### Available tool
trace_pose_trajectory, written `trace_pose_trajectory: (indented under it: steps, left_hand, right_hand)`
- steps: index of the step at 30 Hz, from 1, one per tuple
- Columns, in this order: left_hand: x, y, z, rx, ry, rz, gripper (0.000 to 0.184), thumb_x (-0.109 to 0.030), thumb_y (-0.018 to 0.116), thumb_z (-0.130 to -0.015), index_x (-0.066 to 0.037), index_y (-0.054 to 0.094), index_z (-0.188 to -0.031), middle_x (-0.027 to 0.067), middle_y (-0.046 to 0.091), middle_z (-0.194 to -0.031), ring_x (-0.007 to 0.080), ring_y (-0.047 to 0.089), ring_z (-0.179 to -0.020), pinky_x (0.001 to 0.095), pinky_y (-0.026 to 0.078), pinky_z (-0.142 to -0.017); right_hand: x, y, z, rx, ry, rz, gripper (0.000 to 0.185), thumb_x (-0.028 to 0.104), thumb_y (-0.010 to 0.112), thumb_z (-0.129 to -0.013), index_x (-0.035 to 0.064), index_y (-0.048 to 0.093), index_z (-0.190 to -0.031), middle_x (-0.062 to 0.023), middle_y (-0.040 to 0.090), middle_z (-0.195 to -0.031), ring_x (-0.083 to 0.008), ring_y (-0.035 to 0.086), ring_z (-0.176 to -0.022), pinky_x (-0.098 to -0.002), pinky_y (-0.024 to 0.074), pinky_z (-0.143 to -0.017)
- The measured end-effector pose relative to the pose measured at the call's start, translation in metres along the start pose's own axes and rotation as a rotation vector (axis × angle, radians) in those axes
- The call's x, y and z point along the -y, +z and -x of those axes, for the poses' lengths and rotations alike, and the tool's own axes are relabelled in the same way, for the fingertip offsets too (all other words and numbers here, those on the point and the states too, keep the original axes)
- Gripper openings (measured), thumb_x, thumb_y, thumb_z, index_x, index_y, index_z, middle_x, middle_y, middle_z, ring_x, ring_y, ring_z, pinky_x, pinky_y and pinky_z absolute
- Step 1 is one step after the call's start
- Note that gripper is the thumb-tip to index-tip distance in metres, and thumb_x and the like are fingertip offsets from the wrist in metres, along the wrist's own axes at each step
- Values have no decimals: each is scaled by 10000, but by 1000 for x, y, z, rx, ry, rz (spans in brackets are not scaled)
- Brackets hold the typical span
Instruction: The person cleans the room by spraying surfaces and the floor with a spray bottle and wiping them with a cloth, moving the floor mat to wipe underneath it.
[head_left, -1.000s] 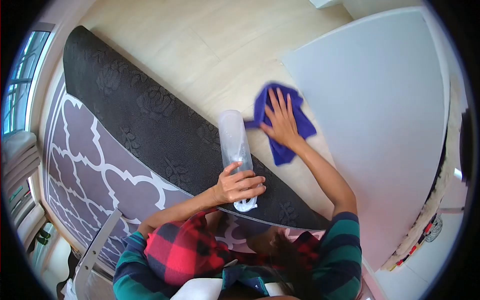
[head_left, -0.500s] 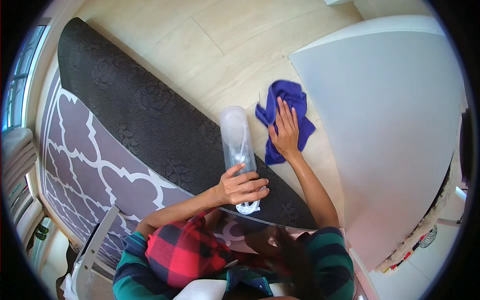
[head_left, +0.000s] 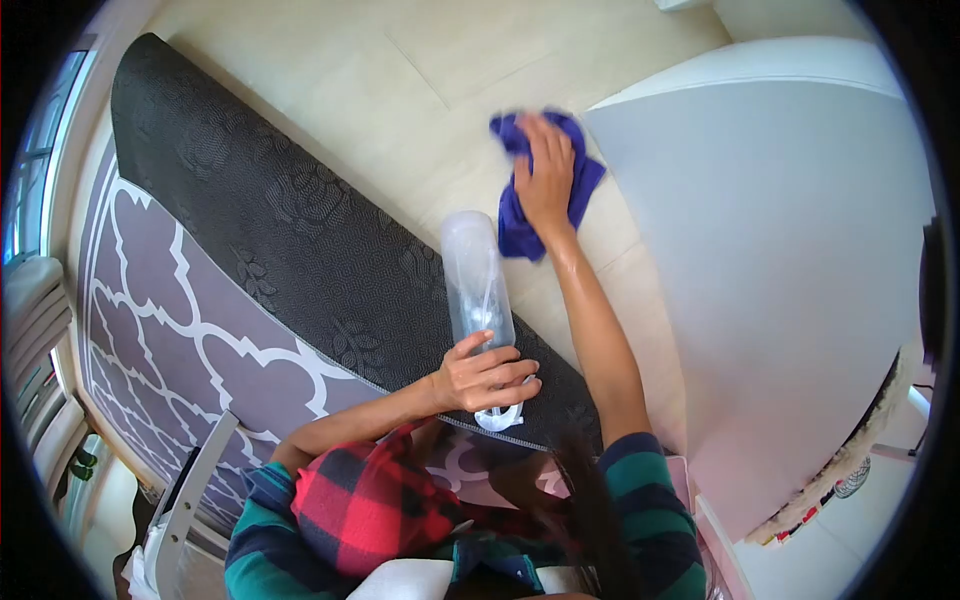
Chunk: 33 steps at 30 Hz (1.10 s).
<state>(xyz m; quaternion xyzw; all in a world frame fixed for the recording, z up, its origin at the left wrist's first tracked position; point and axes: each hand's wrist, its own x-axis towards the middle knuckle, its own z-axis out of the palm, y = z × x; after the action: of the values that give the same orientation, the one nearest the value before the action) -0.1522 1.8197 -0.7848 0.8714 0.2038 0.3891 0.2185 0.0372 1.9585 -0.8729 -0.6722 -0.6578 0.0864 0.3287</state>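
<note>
I see the left hand curled round the near end of a clear bottle, partly hiding it, over a dark folded mat; whether they touch, I can't tell. Farther off, the right hand lies, fingers outstretched, on a purple cloth on the floor, fingertips blurred.

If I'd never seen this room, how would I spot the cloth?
Find the pale floor between the dark folded-back mat and the big grey panel. Under the right hand lies a crumpled cloth, bright purple, unlike anything beside it.
</note>
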Motion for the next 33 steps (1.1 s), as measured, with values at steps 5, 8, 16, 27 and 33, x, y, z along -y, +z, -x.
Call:
trace_pose_trajectory:
  steps: [5, 8, 16, 27, 33]
  left_hand:
    - [-3, 1, 5, -27, -16, 0, 248, -159, 698, -734, -295, 645, -935, -108, 650, -954, 78, 594, -831, 394, 312, -982]
    - [-4, 2, 5, -55, -35, 12, 256, -144, 700, -732, -295, 642, -931, -105, 649, -954, 77, 595, -818, 390, 320, -977]
    - [1, 0, 3, -56, -2, 50, 126, -196, 626, -757, -249, 634, -871, -66, 631, -955, 85, 597, -820, 344, 387, -888]
    - [6, -15, 6, -98, -3, 93, 144, -174, 635, -754, -235, 634, -885, -44, 637, -939, 101, 608, -829, 379, 354, -925]
    - [9, -29, 0, -90, -13, 98, 180, -163, 657, -742, -231, 642, -908, -33, 640, -925, 109, 616, -825, 393, 373, -907]
  right_hand:
    - [11, -11, 36, -40, -13, 27, 477, -65, 555, -616, 116, 611, -1054, -77, 536, -999, -293, 479, -963, -402, 372, -809]
    - [19, -14, -2, -102, -49, 300, 562, 99, 634, -737, 123, 494, -1281, -147, 469, -1217, -347, 434, -1105, -469, 355, -868]
    - [-2, 22, -39, 42, 119, 193, 927, 624, 503, -827, 62, 126, -1461, -295, 12, -1487, -496, 139, -1340, -582, 244, -1010]
    - [12, 131, -210, 151, -265, -52, 657, 405, 505, -871, -31, 366, -1344, -227, 366, -1387, -342, 363, -1270, -463, 247, -1070]
    - [63, 71, -77, 196, -357, 64, 608, 401, 557, -856, 81, 419, -1353, -151, 333, -1444, -315, 304, -1334, -462, 208, -1097]
